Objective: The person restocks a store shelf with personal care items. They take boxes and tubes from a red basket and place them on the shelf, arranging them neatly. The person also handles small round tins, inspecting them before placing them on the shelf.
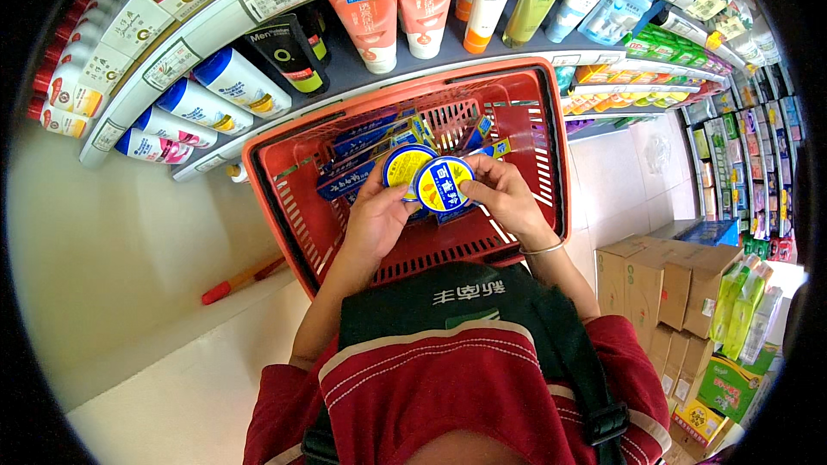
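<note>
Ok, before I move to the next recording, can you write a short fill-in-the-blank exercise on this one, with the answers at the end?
1. Together, the left hand and the right hand hold exactly ____ round tins.
2. The shopping basket beneath them is ____ in colour.
3. The boxes lying inside it are mainly ____ in colour.
4. A bracelet is worn on the person's ____ side.

Missing words: two; red; blue; right.
</note>
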`<state>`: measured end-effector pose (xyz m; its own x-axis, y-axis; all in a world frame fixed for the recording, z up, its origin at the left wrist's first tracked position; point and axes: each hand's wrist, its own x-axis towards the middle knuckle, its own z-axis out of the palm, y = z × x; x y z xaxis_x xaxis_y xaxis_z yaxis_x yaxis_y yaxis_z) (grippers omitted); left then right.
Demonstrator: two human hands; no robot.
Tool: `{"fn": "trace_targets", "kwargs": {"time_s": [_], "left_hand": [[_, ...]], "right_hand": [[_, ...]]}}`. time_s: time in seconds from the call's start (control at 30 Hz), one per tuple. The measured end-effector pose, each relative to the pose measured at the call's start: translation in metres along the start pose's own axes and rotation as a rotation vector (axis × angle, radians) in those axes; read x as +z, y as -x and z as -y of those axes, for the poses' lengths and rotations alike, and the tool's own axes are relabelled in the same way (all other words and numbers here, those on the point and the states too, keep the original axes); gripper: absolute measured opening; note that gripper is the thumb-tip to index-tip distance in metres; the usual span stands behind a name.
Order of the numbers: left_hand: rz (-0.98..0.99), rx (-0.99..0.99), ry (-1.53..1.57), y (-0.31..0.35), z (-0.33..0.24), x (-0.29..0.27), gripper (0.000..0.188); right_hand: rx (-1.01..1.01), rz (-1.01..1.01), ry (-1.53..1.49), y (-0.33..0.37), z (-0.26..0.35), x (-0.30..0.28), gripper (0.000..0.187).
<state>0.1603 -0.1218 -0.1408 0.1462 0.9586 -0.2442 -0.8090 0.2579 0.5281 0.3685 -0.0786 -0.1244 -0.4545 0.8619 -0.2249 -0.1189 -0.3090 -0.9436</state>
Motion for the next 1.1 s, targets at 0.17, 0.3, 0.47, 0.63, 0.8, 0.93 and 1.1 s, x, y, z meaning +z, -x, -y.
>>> {"fn": "trace_targets", "kwargs": {"time_s": [0.17,0.3,0.47,0.63,0.8,0.93,1.1], "left_hand": [[-0.006,-0.002,0.010,0.000,-0.002,-0.004,0.057],[-0.002,0.009,-0.018,0.000,-0.006,-0.005,0.058],[-0.007,0.017,-0.018,-0.002,-0.005,-0.010,0.060],[0.006,0.014,-0.048,-0.002,-0.008,-0.008,0.060],[-0.024,0.001,-0.118,-0.001,-0.014,-0.001,0.060],[-0.054,-0.009,-0.119,-0.001,-0.017,-0.001,0.060],[-0.077,-0.016,-0.148,-0.003,-0.015,-0.002,0.056]], "right_hand": [[0.000,-0.003,-0.045,0.001,0.005,0.001,0.021],[-0.028,-0.015,-0.048,0.000,0.007,-0.007,0.021],[-0.006,-0.098,-0.084,0.000,0.008,-0.010,0.017],[0.007,-0.127,-0.186,0.001,0.011,-0.014,0.018],[-0.125,-0.007,-0.356,0.001,0.005,-0.021,0.020],[-0.206,0.049,-0.429,-0.004,0.002,-0.020,0.017],[-0.181,0.104,-0.519,-0.006,-0.006,-0.025,0.018]]}}
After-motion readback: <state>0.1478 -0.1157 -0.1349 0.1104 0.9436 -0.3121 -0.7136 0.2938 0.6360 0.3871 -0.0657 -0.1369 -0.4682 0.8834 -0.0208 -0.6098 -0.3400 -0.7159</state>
